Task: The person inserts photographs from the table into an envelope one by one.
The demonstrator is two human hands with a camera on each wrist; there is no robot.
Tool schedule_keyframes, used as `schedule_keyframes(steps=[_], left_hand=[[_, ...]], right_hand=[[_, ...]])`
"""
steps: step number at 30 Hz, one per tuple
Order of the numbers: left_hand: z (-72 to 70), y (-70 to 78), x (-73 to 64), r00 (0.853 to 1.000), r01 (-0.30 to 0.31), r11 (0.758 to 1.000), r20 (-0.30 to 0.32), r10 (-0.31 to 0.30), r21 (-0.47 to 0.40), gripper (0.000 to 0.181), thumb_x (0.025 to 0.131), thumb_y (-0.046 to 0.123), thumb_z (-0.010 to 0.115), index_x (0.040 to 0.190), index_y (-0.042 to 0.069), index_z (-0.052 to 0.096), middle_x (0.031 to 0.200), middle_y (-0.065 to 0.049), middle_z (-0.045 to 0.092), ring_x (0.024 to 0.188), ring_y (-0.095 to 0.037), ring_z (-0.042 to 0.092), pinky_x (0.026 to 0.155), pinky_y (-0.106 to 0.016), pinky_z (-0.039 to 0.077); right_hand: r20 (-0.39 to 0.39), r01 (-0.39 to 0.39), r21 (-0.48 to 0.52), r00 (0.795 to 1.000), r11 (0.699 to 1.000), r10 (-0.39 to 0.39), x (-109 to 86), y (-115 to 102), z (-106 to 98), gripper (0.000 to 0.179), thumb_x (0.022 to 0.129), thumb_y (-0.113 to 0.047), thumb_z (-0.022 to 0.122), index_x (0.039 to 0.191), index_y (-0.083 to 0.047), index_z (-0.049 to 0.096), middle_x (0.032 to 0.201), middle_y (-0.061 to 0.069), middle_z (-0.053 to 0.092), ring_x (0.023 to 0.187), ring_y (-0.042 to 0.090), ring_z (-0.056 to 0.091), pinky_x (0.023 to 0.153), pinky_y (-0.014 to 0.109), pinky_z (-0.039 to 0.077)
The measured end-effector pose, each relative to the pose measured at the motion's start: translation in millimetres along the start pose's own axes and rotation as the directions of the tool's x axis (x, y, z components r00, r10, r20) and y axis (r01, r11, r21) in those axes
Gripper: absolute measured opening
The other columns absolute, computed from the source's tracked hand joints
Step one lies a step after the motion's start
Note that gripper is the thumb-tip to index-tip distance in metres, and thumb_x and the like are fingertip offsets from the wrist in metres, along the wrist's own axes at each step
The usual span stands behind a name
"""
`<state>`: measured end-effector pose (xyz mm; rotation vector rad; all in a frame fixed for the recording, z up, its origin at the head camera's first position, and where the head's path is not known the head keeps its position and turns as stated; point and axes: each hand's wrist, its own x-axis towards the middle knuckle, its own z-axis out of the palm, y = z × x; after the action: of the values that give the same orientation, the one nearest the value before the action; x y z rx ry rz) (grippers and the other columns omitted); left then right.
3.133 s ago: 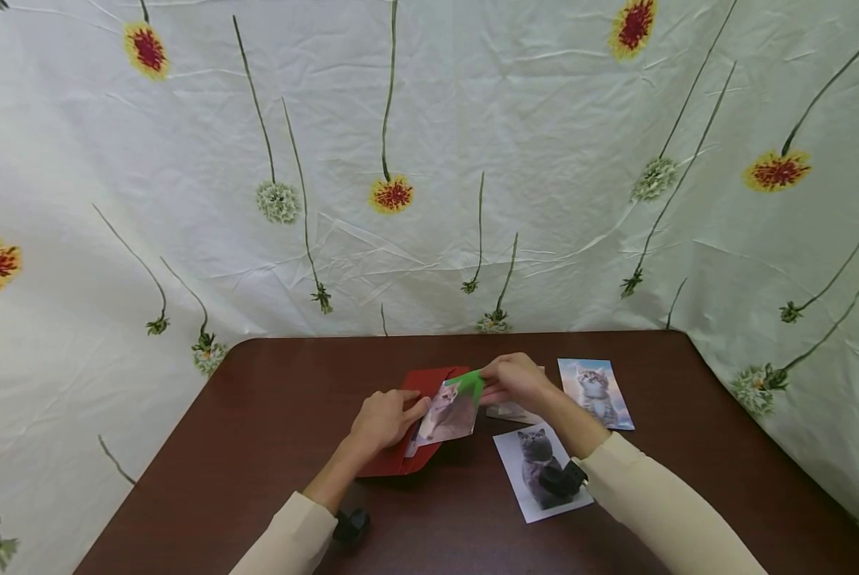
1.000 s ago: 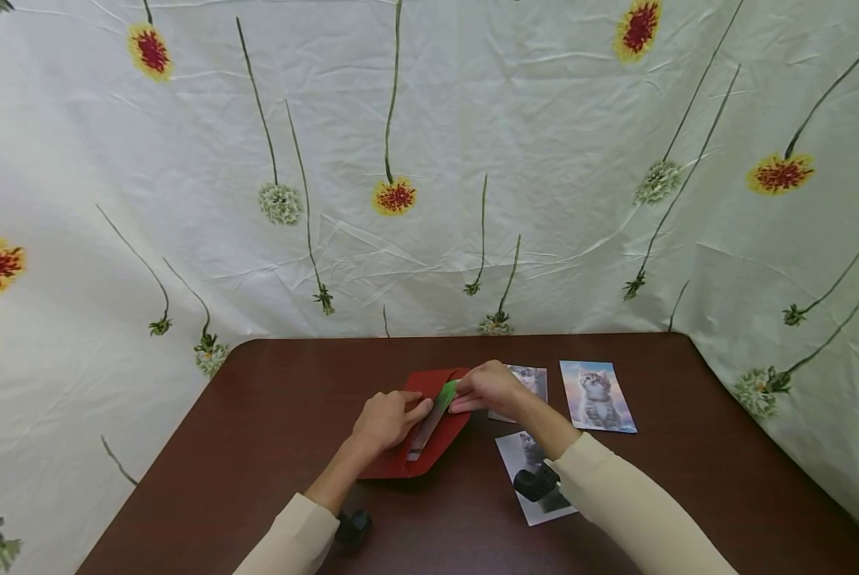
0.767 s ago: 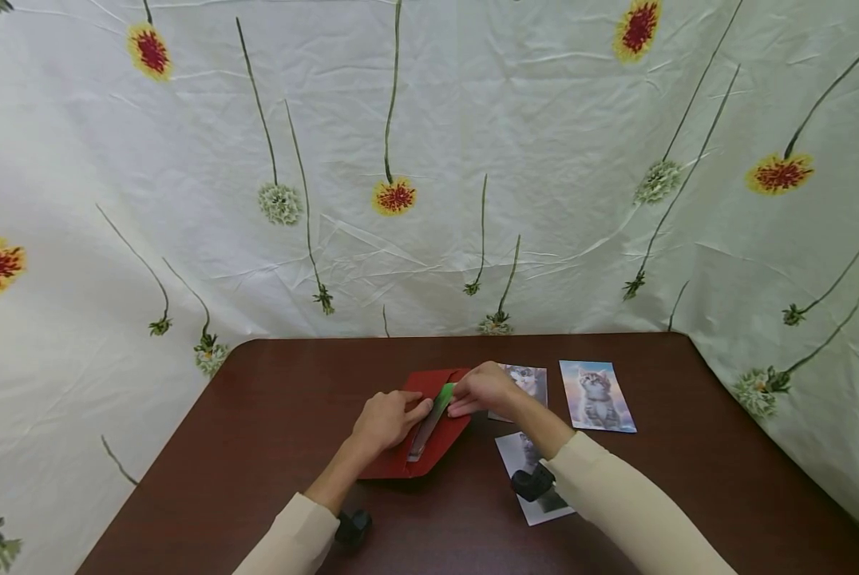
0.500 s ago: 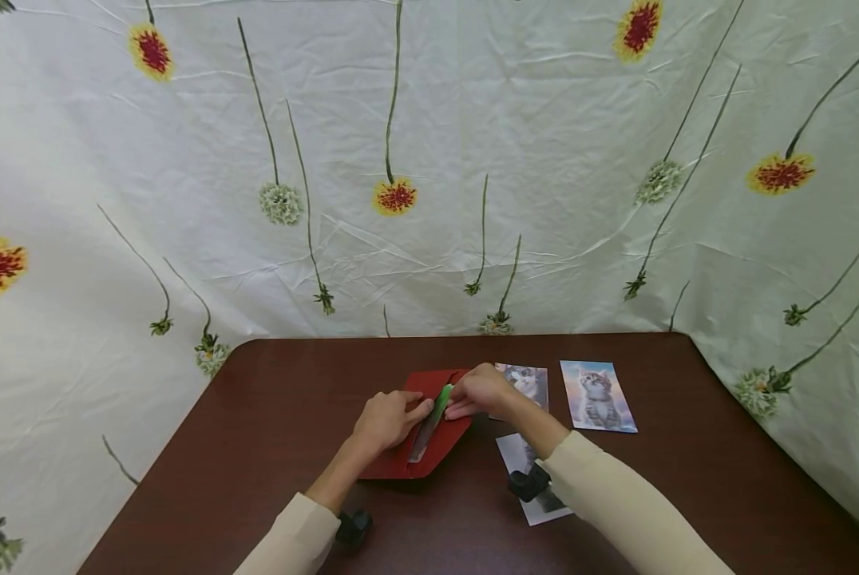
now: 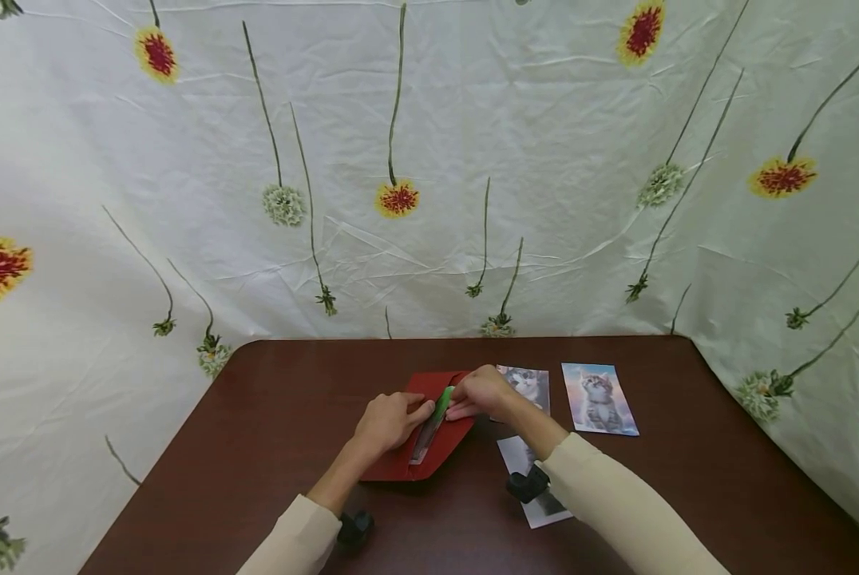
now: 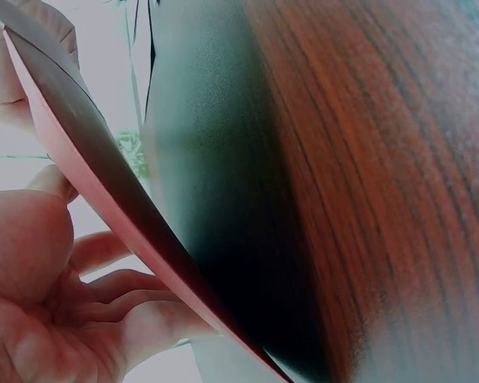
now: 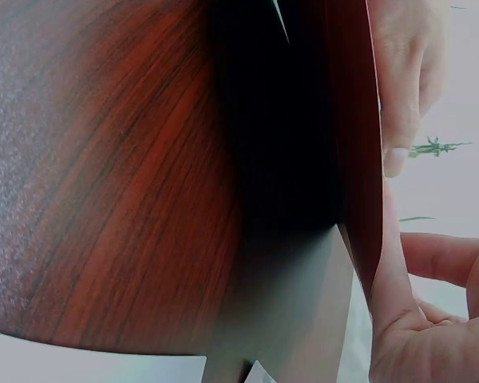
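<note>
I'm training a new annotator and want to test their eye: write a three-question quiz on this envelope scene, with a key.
1. True or false: the red envelope is sealed.
2. How many loose pictures lie on the table outside it?
a) one
b) three
c) six
3. Which hand is nearer to those pictures?

Key:
1. False; a green-ended card shows in its opening.
2. b; one is partly covered by the black wrist camera.
3. The right hand.
</note>
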<state>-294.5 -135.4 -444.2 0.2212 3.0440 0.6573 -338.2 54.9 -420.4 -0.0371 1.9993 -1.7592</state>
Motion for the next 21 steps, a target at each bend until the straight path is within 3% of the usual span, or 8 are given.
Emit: schedule_keyframes(steps=[8, 21], left_hand=[[0.4, -0.8, -1.4, 1.0, -0.02, 1.0, -0.02, 0.02, 0.0, 0.05, 0.102, 0.047, 0.054, 0.135, 0.012, 0.067, 0.129, -0.018, 0.069, 0.1, -0.036, 0.071, 0.083, -0.048, 0.058], [0.4, -0.3, -0.5, 1.0, -0.013, 1.0, -0.011, 0.013, -0.001, 0.051, 0.102, 0.049, 0.055, 0.135, 0.012, 0.068, 0.125, -0.019, 0.071, 0.099, -0.034, 0.071, 0.081, -0.047, 0.058]], right_hand=[[0.007, -0.013, 0.01, 1.0, 1.0, 0.013, 0.2, 0.1, -3.1, 0.022, 0.093, 0.005, 0.055, 0.102, 0.02, 0.068, 0.076, 0.017, 0.072, 0.059, 0.017, 0.072, 0.065, 0.03, 0.061], [-0.003, -0.017, 0.01, 1.0, 1.0, 0.017, 6.9, 4.8, 5.3, 0.022, 0.093, 0.005, 0.056, 0.104, 0.02, 0.068, 0.077, 0.018, 0.072, 0.059, 0.018, 0.073, 0.066, 0.031, 0.061]])
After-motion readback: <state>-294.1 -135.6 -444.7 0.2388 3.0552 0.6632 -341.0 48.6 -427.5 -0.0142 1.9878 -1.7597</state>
